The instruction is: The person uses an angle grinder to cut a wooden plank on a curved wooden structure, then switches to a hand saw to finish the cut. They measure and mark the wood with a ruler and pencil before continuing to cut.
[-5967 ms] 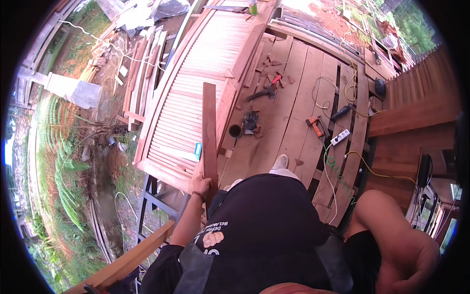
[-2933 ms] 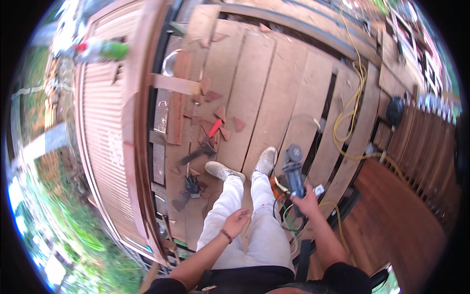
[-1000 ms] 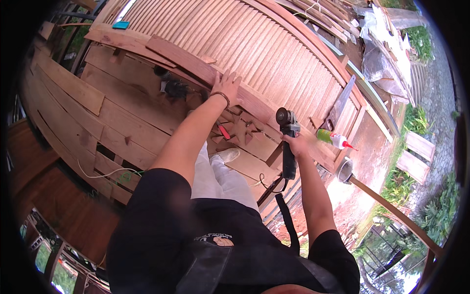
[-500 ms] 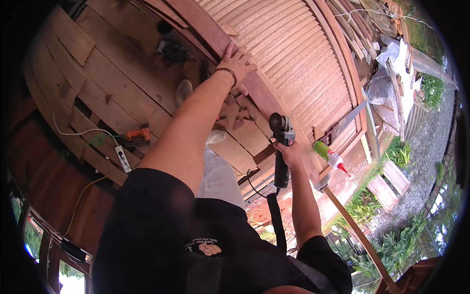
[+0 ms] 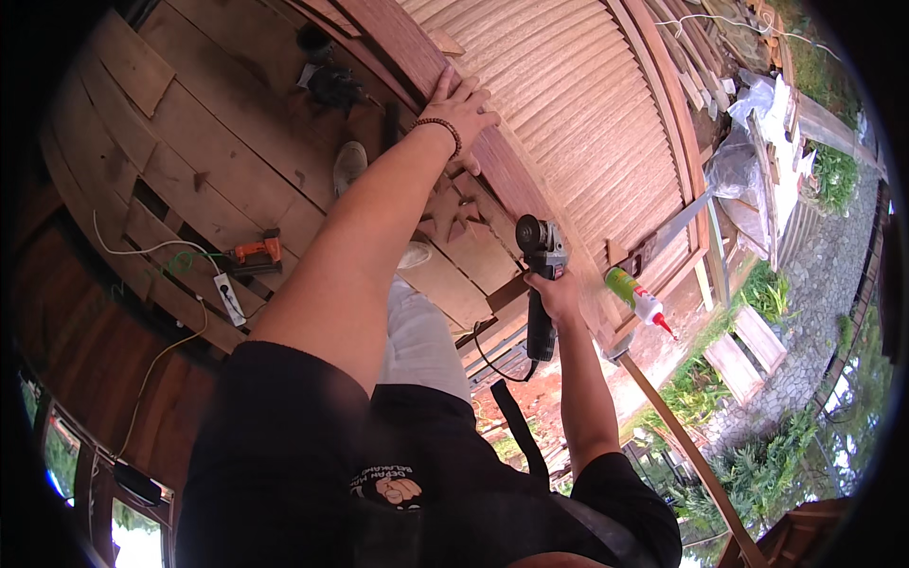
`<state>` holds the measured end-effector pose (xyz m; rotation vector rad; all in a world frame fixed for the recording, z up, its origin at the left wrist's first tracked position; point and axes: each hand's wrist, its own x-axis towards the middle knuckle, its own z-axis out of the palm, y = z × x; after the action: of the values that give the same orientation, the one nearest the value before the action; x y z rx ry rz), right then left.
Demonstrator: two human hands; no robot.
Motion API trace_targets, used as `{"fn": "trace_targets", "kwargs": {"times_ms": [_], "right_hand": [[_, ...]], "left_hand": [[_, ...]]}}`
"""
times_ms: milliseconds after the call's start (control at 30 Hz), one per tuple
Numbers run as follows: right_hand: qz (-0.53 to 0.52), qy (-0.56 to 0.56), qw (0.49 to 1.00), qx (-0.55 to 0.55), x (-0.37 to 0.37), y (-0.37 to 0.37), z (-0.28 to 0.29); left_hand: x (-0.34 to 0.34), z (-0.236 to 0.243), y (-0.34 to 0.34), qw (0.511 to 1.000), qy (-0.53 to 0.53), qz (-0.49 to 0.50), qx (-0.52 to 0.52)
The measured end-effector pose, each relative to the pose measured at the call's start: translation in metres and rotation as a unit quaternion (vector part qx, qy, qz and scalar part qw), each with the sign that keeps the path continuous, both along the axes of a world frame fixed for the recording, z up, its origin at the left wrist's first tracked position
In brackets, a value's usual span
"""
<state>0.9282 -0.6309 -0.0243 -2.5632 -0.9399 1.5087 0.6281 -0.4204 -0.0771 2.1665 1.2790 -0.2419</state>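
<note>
My left hand (image 5: 456, 115) rests with its fingers spread across a reddish-brown wooden rail (image 5: 507, 168), a beaded bracelet on the wrist. The rail edges a large slatted wooden panel (image 5: 563, 90). Further down the rail, close to its lower end, my right hand (image 5: 557, 295) is wrapped around the body of an angle grinder (image 5: 541, 327). The grinder's disc head points up and away from me, and its black cord loops below. Just right of that hand, a green-and-white glue bottle (image 5: 636, 295) with a red nozzle lies on the frame. Beyond it is a handsaw (image 5: 668, 235).
On the plank floor (image 5: 237, 161) at left are an orange power tool (image 5: 258, 252) and a white power strip (image 5: 229, 299) with cables. Gaps show between some boards. Clear plastic sheeting (image 5: 743, 161) and stacked timber lie at right. A long wooden strip (image 5: 696, 454) runs down lower right.
The grinder and my right hand have shifted very slightly left. The black strap below has swung left, and more of the grinder's cord shows. My left hand stays on the rail.
</note>
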Motion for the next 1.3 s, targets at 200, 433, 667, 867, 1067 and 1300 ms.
{"fn": "trace_targets", "kwargs": {"times_ms": [200, 433, 667, 867, 1067, 1300], "right_hand": [[0.008, 0.004, 1.000, 0.005, 0.001, -0.001, 0.001], [0.026, -0.010, 1.000, 0.012, 0.002, 0.001, 0.001], [0.049, -0.021, 0.998, 0.026, 0.006, -0.001, -0.005], [0.045, -0.029, 0.999, 0.005, 0.008, 0.000, -0.005], [0.054, -0.041, 0.998, -0.009, 0.001, 0.006, 0.001], [0.076, -0.074, 0.994, 0.009, -0.007, 0.018, 0.006]], "left_hand": [[0.000, 0.001, 0.001, 1.000, 0.006, -0.007, -0.004], [-0.001, 0.004, 0.002, 1.000, 0.006, -0.006, -0.012], [0.000, 0.000, -0.001, 1.000, -0.004, 0.006, 0.005], [0.000, 0.000, 0.000, 1.000, -0.001, 0.003, 0.000], [0.000, -0.002, 0.001, 1.000, -0.002, 0.003, -0.002], [0.000, -0.005, 0.000, 1.000, -0.010, 0.002, 0.003]]}}
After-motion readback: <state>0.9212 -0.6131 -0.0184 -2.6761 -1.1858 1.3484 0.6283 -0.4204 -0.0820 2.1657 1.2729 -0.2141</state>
